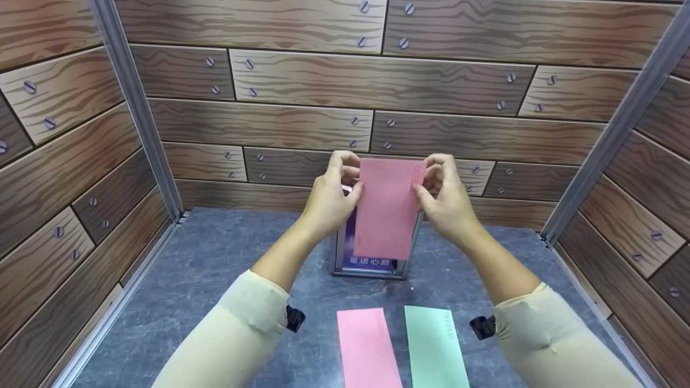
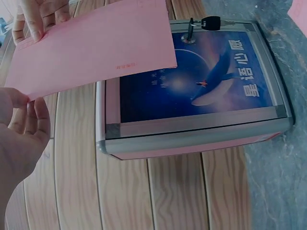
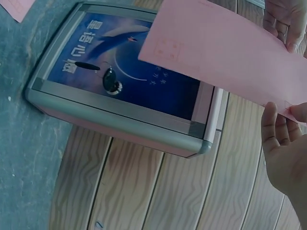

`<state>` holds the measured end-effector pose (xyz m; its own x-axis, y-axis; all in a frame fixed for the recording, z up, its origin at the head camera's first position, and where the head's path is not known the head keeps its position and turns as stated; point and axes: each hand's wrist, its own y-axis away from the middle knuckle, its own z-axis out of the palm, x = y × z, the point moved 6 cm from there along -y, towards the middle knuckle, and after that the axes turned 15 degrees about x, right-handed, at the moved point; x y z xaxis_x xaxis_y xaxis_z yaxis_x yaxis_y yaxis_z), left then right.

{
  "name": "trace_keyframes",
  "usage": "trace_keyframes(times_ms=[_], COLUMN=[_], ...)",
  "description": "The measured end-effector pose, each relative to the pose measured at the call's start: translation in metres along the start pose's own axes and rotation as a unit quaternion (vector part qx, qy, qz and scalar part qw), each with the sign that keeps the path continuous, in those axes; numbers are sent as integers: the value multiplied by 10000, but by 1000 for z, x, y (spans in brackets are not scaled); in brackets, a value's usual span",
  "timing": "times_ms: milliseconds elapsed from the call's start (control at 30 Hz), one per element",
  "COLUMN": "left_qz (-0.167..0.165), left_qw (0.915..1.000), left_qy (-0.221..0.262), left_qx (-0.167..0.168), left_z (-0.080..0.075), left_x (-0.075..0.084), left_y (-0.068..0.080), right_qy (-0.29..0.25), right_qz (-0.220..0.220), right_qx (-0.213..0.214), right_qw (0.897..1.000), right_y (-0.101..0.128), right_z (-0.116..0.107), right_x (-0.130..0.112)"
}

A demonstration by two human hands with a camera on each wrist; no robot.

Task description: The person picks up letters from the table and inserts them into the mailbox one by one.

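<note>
Both hands hold up a pink envelope point(image 1: 385, 210) in front of the back wall, one at each long edge. The left hand point(image 1: 335, 191) pinches its left edge near the top between thumb and fingers. On the opposite edge, the right hand point(image 1: 446, 199) pinches it the same way. Behind the envelope stands a metal-framed box point(image 2: 192, 134) with a blue whale picture on its front, partly hidden in the head view. Keys hang from the lock on that front, and a black key head point(image 2: 211, 23) shows in the left wrist view.
On the grey marbled table point(image 1: 215, 302), nearer the person, lie another pink envelope point(image 1: 369, 347) and a green envelope point(image 1: 436, 347), side by side. Wood-patterned walls point(image 1: 302, 81) enclose the table at the back and both sides, with metal posts at the corners.
</note>
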<state>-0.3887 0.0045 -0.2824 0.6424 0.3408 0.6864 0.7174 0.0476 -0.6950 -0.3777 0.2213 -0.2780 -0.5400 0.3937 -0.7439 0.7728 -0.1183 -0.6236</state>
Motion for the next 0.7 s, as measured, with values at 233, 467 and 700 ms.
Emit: trace_keyframes(times_ms=[233, 467, 700], left_qz=[117, 658, 1123], left_qw=[9997, 9968, 9911], left_qy=[208, 93, 22], left_qx=[88, 444, 711], left_z=[-3, -10, -13], left_x=[14, 33, 48], left_y=[-9, -23, -35], right_qy=[135, 376, 523], right_qz=[-694, -1286, -1836], right_qx=[279, 510, 807], right_qw=[9971, 9897, 9783], right_y=[-11, -20, -31], right_z=[-5, -11, -16], right_x=[-20, -43, -54])
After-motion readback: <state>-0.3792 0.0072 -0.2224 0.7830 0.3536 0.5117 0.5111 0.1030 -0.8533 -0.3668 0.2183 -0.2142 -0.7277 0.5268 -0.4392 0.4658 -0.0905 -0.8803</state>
